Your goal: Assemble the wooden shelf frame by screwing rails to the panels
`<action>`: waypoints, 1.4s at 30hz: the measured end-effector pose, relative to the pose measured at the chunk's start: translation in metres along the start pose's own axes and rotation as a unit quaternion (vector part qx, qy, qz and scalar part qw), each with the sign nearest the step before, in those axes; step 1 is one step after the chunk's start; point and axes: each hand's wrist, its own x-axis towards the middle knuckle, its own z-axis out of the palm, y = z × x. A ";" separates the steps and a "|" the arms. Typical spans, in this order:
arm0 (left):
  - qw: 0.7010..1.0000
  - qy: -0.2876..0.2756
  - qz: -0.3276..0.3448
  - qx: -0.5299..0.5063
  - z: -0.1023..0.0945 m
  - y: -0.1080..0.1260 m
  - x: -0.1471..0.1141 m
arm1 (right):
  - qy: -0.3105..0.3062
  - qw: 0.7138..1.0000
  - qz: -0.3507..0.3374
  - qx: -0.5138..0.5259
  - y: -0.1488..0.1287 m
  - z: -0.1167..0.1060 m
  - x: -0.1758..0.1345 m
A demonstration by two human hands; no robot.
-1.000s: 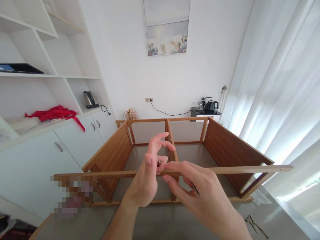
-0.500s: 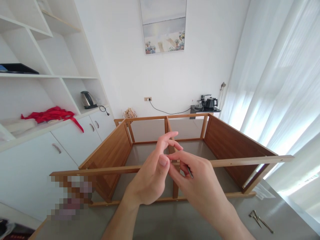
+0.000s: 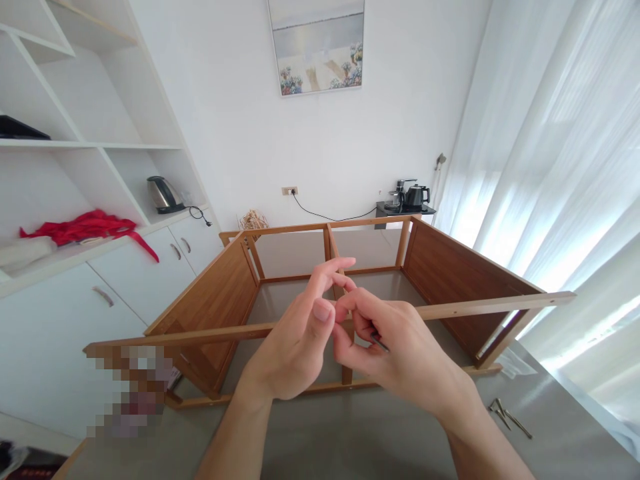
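My left hand is raised in front of the wooden frame, cupped, with its index finger stretched out and its thumb bent. Whatever lies inside its fingers is hidden. Touching it at the thumb and fingertips is my right hand, whose thumb and index finger are curled together. A thin dark metal rod sticks out between the right fingers and palm. Behind both hands stands the wooden frame, with panelled ends and a middle crossbar. Its near top rail runs just beyond my hands.
Several long metal bolts lie on the grey tabletop at right, near a clear plastic bag. A blurred-out patch covers the frame's left corner. White cabinets line the left side; a curtain hangs at right.
The view has shifted slightly, so the frame and room sit a little higher and further left. My right index finger is more bent. Both hands remain together.
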 end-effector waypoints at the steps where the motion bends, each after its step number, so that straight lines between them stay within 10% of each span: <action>1: 1.000 0.002 -0.001 0.000 0.000 0.000 0.000 | 0.001 1.000 -0.003 -0.004 0.001 -0.004 -0.002; 18: 0.967 0.063 0.136 0.205 0.010 -0.015 0.007 | 0.008 0.985 0.087 -0.147 0.014 -0.048 -0.014; 29: 0.936 0.006 -0.043 0.350 0.003 -0.016 -0.002 | -0.057 0.982 0.073 -0.165 0.008 -0.059 -0.028; 42: 0.941 -0.028 -0.053 0.332 0.000 -0.008 -0.005 | -0.111 0.985 0.028 -0.128 0.003 -0.045 -0.028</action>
